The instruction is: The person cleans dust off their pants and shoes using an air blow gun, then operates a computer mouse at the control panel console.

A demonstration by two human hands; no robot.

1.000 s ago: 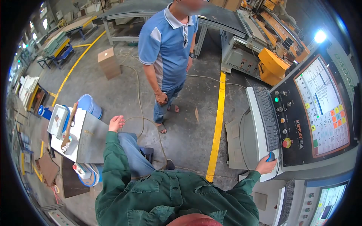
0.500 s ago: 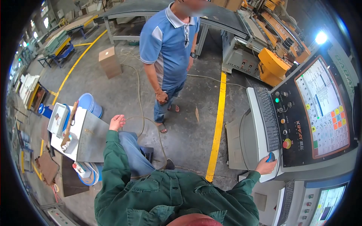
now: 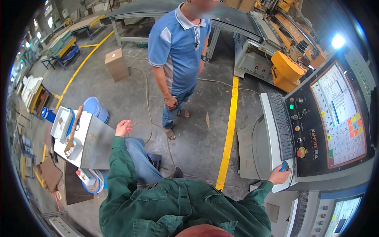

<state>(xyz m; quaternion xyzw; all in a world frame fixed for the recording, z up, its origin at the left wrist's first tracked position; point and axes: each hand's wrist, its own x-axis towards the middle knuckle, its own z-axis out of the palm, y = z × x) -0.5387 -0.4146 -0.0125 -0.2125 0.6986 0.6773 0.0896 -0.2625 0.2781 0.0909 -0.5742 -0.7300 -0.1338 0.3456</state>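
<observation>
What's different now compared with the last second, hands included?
Only a slight shift of the whole view: the scene sits a little further right in the picture. Nothing was visibly taken hold of or let go. Unchanged: the right hand on the rounded blue mouse, the left hand raised, and the person in the blue polo shirt standing in front.

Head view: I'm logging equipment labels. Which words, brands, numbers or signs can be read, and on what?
"KIHON": on the black control panel; adjoining characters too small.
Too blurred: green console lettering; lettering on machine base and orange beam.
Too small: text on main screen and lower screen.
</observation>
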